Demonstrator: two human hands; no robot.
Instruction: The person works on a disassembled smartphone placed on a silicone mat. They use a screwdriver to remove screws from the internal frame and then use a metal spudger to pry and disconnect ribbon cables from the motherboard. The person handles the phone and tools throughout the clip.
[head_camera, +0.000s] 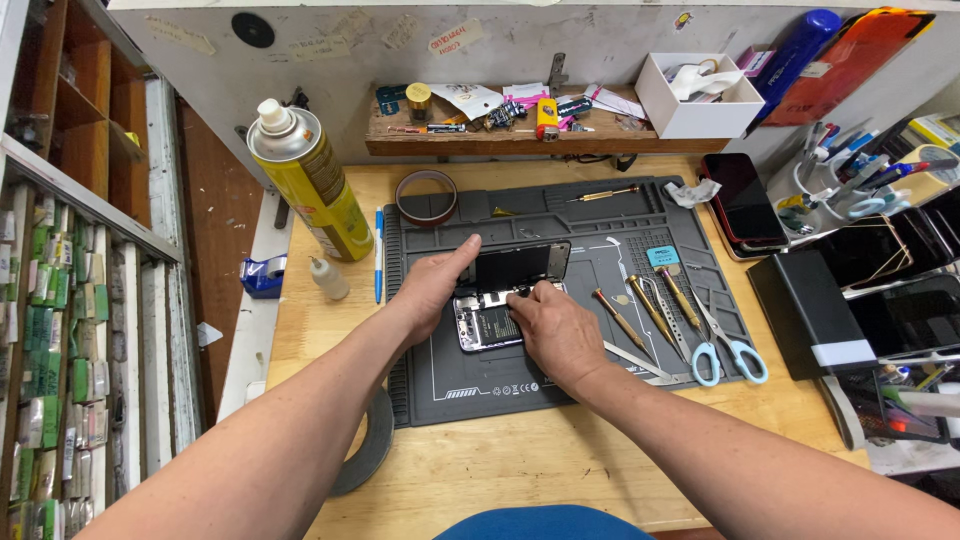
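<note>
**Opened phone under both hands**

On the grey work mat (450, 385), mid-bench, the left hand (432, 285) grips the lifted black screen (520, 265) between thumb and fingers. The right hand (553, 328) rests fingertips together on the opened phone (488, 326). Right: screwdrivers (650, 305), scissors (728, 350). Far left: yellow spray can (305, 180), tape roll (427, 196).

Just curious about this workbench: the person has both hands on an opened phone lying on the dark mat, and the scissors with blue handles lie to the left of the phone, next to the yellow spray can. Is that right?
Not quite. Both hands, left hand and right hand, are on the opened phone on the dark mat, but the scissors lie to the right of the phone, beside the screwdrivers, far from the yellow spray can. The head view shows this.
</note>
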